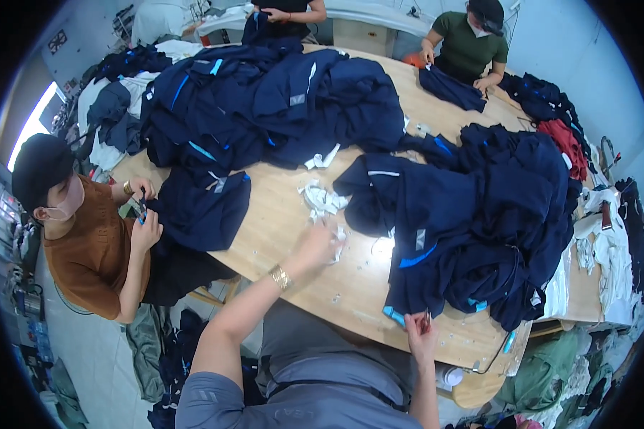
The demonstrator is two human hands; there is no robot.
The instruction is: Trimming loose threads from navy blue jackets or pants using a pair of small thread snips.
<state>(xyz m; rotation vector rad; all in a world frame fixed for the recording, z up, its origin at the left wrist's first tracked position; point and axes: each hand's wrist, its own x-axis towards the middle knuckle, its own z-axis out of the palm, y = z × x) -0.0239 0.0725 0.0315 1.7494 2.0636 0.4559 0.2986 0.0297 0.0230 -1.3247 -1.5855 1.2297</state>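
My left hand (323, 244) reaches over the middle of the table, its fingers smeared at a white scrap (340, 252). Whether they grip it cannot be made out. Just beyond lies a small heap of white fabric scraps (320, 200). Down at the table's front edge, my right hand (422, 339) is closed round a small dark reddish tool (426, 324), its kind unclear. Beside that hand is the light-blue edge (393, 314) of a navy garment (436, 193), spread over a pile of similar ones.
A long mound of navy garments (265, 107) covers the table's far side. At left, a person in brown (93, 247) handles a navy garment (200, 207). Across the table sits a person in green (469, 46); another stands farther back. A light-blue pen-like object (509, 342) lies at the near right edge.
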